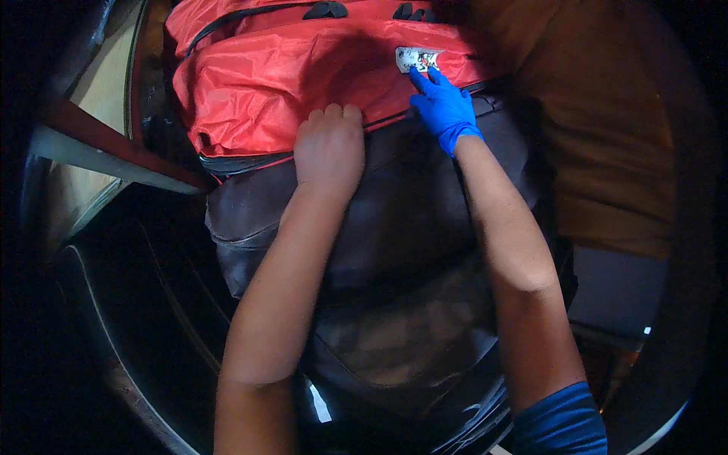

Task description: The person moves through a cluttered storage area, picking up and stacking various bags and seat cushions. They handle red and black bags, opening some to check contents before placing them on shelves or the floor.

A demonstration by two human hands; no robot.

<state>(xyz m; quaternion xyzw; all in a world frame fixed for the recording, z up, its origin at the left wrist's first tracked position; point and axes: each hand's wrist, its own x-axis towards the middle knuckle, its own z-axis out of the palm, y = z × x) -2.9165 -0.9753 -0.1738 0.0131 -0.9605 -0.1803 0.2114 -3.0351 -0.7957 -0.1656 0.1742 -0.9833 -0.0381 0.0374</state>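
Note:
A large red fabric bag (256, 85) with black zips and wrinkled sides lies across the top of the view. My bare left hand (330, 142) rests at its lower edge, fingers curled over the red fabric; whether it grips the fabric is unclear. My right hand (446, 108), in a blue disposable glove, has its fingertips at a small printed white label (420, 60) on the red fabric. The label bears writing, partly covered by the fingers. Below the red bag, under my forearms, is a dark leather-like bag (398, 199).
Brown cloth (614, 170) hangs in folds at the right, above a grey panel (617, 290). A red and grey beam (119, 151) slants at the left. A dark curved surface (153, 301) lies lower left, and clear plastic wrap (483, 409) shows near the bottom.

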